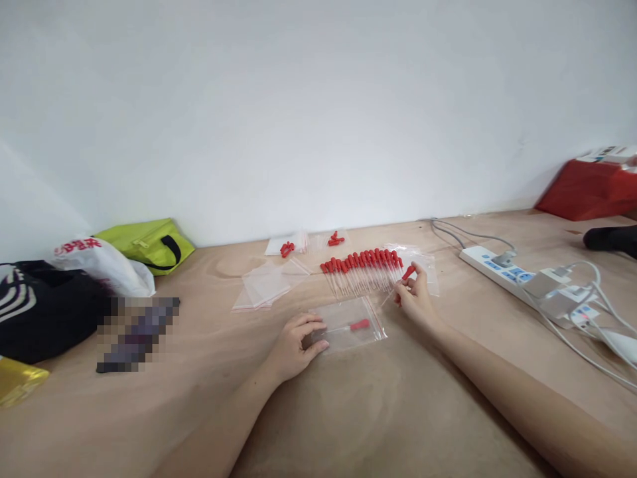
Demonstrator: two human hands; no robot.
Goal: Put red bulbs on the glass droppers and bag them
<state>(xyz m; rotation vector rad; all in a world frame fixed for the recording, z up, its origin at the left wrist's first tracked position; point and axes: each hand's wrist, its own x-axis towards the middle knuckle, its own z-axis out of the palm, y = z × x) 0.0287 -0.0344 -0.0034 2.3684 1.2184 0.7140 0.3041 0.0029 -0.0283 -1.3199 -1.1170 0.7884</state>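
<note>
A clear zip bag (pixel 343 342) lies flat on the table, its red-striped opening to the right. Inside it is one red-bulbed dropper (pixel 359 324). My left hand (pixel 297 345) has its thumb and fingers on the bag's left end, gripping that edge. My right hand (pixel 414 297) pinches another red-bulbed dropper (pixel 409 273), its thin clear stem pointing down and left towards the bag. Just left of my right hand, a long row of red-bulbed droppers (pixel 365 261) lies side by side, bulbs towards the wall.
Flat clear bags (pixel 263 285) lie left of the row. Two bags with red bulbs (pixel 287 249) are near the wall. At right are a white power strip (pixel 497 271), cables and a red bag (pixel 587 189); at left, a green pouch (pixel 149 242) and a black bag (pixel 50 312).
</note>
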